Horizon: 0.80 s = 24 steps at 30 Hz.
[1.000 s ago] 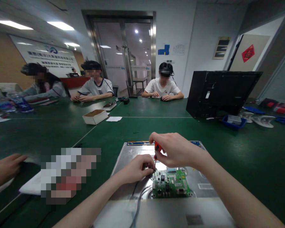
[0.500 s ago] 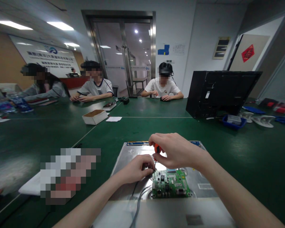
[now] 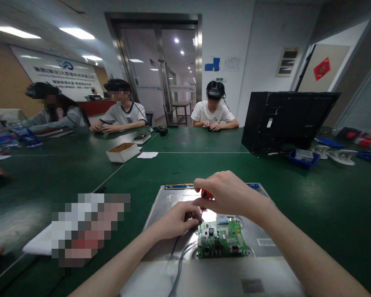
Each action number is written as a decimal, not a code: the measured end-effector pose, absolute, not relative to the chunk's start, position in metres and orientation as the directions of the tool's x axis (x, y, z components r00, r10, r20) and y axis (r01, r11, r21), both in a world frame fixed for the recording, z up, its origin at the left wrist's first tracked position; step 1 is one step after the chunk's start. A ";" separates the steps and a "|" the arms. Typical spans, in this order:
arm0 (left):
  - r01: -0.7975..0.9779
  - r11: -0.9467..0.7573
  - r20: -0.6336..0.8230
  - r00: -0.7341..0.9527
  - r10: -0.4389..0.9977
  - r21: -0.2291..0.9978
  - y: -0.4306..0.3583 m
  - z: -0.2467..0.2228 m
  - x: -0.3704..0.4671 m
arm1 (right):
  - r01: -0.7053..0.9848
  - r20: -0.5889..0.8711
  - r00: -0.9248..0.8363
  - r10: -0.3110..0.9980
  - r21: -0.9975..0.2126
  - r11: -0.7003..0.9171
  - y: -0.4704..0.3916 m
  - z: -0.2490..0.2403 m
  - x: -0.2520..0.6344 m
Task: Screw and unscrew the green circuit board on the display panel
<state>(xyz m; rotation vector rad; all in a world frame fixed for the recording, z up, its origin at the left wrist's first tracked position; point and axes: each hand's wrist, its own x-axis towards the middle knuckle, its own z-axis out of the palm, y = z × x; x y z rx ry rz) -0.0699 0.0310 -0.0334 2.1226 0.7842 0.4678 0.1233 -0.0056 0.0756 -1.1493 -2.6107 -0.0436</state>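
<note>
A silver metal panel [image 3: 154, 247] lies flat in front of me, with a green circuit board [image 3: 223, 239] on it. My right hand [image 3: 224, 194] is closed round a red and black screwdriver [image 3: 205, 194], held upright with its shaft pointing down at the board's upper left corner. Beside the shaft, my left hand [image 3: 185, 218] has its fingers curled together at that same corner; whatever they pinch is too small to make out. Grey cables [image 3: 179, 268] run from the board's left side towards me over the panel.
A white open box [image 3: 123, 153] stands beyond the panel to the left. At the right are a black monitor [image 3: 289, 119] and a blue tray [image 3: 303, 158]. A blurred packet [image 3: 89, 231] lies left. Several people sit across the green table [image 3: 185, 167].
My right hand has shifted slightly round the screwdriver handle, while my left hand stays at the corner. At the far left, another person's hand has come into view over the table.
</note>
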 end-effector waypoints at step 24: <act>0.368 -0.508 0.095 0.732 0.675 0.778 0.033 -0.040 -0.071 | 0.692 0.279 -0.671 0.687 -0.096 0.715 -0.014 0.081 0.123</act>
